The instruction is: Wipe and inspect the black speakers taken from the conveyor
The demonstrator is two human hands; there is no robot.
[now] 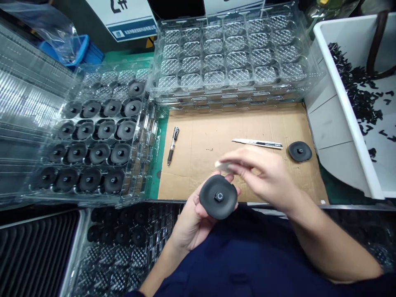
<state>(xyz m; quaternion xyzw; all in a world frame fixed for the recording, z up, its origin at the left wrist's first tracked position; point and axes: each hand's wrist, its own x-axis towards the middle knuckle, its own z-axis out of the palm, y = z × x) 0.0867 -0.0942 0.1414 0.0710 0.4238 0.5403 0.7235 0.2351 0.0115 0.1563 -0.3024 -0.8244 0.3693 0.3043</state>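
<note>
My left hand is closed around the edge of a round black disc, its hollowed face turned up and a short stem with a ring-shaped tip at the middle. Just above the disc's far edge is my right hand, fingers pinched together on a small pale piece. Motion blurs that piece, so its kind cannot be made out. A second black disc of the same sort lies on the cardboard sheet, right of my right hand.
Left stands a clear plastic tray with rows of black discs. Stacked clear trays stand at the back. A white bin with small black pieces is at right. On the cardboard lie a pen and a slim white-and-black cutter.
</note>
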